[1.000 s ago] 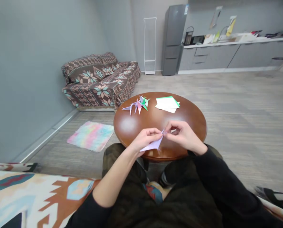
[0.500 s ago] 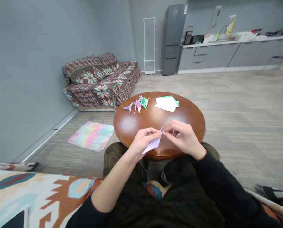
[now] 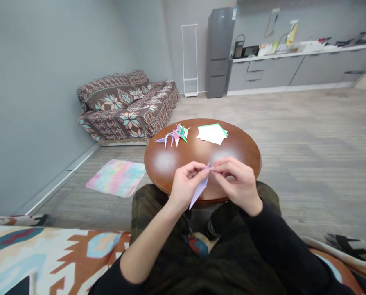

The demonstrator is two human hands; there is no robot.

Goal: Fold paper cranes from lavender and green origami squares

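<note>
A folded piece of lilac paper [image 3: 199,189] hangs between both hands above the near edge of a round brown table [image 3: 186,157]. My left hand [image 3: 184,186] pinches its upper part, fingers closed. My right hand [image 3: 236,182] pinches the paper's top tip, fingers curled. The paper points down and to the left. Farther back on the table lie several folded paper cranes [image 3: 174,136] in lilac, pink and green, and a small stack of white and green paper sheets [image 3: 212,133].
A patterned sofa [image 3: 126,106] stands at the back left, and a pastel mat [image 3: 117,177] lies on the floor beside the table. A grey fridge [image 3: 218,51] and a kitchen counter [image 3: 293,53] line the far wall. A patterned blanket [image 3: 48,254] covers the seat at my left.
The lilac paper has swung from lying nearly flat to hanging steeply downward. Both hands have shifted slightly lower and nearer me, and the view has drifted a little.
</note>
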